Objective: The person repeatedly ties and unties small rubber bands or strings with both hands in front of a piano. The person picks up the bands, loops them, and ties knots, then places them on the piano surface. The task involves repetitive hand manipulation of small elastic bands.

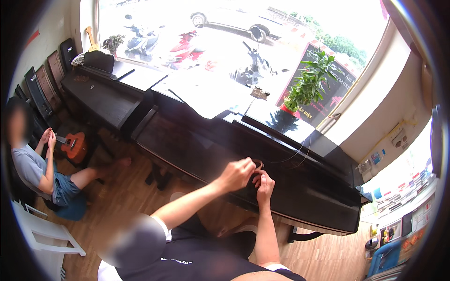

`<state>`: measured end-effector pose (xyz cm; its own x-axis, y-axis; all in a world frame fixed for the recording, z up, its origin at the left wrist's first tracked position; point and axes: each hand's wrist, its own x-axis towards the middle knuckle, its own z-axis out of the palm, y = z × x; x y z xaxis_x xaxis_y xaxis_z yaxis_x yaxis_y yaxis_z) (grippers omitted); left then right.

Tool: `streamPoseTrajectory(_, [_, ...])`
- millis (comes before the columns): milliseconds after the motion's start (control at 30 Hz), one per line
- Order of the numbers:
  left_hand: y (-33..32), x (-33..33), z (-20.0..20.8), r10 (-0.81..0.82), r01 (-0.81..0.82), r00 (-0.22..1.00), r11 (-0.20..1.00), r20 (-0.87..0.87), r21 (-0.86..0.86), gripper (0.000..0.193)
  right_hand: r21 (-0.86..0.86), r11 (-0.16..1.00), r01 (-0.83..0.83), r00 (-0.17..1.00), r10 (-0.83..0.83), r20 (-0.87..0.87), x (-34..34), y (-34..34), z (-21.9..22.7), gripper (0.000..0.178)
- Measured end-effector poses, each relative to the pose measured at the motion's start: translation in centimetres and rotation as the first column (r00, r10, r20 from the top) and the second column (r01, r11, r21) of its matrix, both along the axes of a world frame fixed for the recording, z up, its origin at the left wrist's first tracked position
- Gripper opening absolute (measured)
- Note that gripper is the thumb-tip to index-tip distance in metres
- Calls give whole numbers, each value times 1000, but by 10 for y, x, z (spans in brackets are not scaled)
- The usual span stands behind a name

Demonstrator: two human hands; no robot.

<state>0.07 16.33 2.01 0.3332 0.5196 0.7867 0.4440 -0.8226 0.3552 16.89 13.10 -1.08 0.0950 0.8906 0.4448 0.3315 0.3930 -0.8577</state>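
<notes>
Over the closed lid of a dark piano [211,145], my hands are close together, the fingertips almost meeting. My left hand [238,174] is closed in a pinch at one side of a small tan coil [258,165]. Just to its right, my right hand [264,184] has its fingers curled and pinched at the coil's lower side. A thin string [308,149] runs out from the fingers and bends in a wide loop above the lid's right part. The exact finger contact is too small to make out. A pale tan curved edge [265,276] shows at the bottom, in front of my body.
At the left a seated person [33,164] has an orange-brown ukulele [74,146] beside them. Instrument cases [40,91] lean on the wall. Along the window are white sheets [197,96], a brown headstock-shaped piece [259,92] and a potted plant [309,79]. A white chair [49,229] stands lower left.
</notes>
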Motion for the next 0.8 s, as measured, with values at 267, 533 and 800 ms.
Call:
streamPoseTrajectory(267, [-3,15,-18,-165,162,986,981,-17,-107,7,82,969,232,958,-242,153,0,3,1,18])
streamPoseTrajectory(533, [4,7,-10,13,174,912,893,410,-415,9,107,973,205,958,-222,183,-5,2,6,11])
streamPoseTrajectory(800, [8,9,-25,-55,209,937,879,344,-429,9,32,971,236,970,-237,57,-1,0,0,9])
